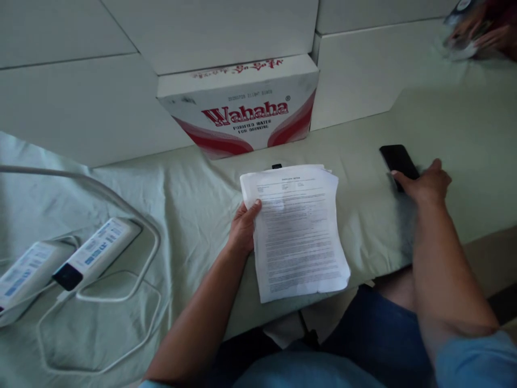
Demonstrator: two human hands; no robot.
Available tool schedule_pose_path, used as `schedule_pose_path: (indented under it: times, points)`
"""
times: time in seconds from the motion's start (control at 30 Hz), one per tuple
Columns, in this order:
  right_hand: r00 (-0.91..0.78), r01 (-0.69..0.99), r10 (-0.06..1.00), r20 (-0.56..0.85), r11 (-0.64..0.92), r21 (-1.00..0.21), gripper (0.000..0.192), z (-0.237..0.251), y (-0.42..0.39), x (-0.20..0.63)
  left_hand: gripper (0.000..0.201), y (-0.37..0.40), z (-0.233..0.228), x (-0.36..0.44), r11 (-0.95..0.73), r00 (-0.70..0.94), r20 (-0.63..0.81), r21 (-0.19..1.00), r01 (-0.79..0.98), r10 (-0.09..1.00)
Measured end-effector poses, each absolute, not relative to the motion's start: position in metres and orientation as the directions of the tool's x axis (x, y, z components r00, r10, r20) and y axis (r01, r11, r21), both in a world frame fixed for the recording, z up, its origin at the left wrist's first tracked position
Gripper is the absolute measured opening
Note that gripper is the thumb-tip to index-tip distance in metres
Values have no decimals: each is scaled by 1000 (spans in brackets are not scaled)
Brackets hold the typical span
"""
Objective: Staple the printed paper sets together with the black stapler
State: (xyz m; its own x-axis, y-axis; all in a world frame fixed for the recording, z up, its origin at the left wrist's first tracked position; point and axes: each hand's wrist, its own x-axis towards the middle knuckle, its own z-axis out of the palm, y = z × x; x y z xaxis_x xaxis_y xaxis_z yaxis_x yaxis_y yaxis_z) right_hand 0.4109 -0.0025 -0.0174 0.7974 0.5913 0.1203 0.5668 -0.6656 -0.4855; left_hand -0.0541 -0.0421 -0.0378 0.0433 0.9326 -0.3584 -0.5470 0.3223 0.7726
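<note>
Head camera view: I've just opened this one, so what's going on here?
The person's left hand holds a stack of printed papers by its left edge, thumb on top. The right hand is at a black phone, thumb against its edge; whether the phone is lifted is unclear. A Wahaha water box stands beyond the papers. Another person's hands show at the upper right.

Bench (464,124): draped in pale green cloth (194,215), creased at left, smoother at right
Wahaha box (250,116): at back, red and white, lettering facing forward
White labelled units (107,242): two, side by side, left
White cables (156,240): looped beside them
</note>
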Motion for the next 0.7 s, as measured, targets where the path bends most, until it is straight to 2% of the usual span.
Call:
schedule_pose_path:
  times: [0.13, 0.3, 0.37, 0.6, 0.7]
  points:
    - [737, 578, 676, 9, -623, -527, 127, -7, 12, 406, 52, -42, -37, -53, 315, 32, -358, 773, -550, 933]
    - [752, 619, 659, 13, -700, -357, 103, 1, 15, 387, 55, -41, -37, -54, 334, 37, -375, 774, -538, 926]
    - [754, 625, 656, 17, -709, -327, 95, 0, 13, 382, 57, -41, -38, -54, 338, 35, -378, 778, -530, 925]
    - [734, 640, 673, 94, -639, -426, 79, -15, 7, 390, 55, -40, -37, -54, 326, 45, -357, 787, -524, 933]
    - [709, 667, 700, 88, -626, -403, 81, -14, -1, 386, 54, -41, -37, -55, 331, 49, -358, 793, -511, 932]
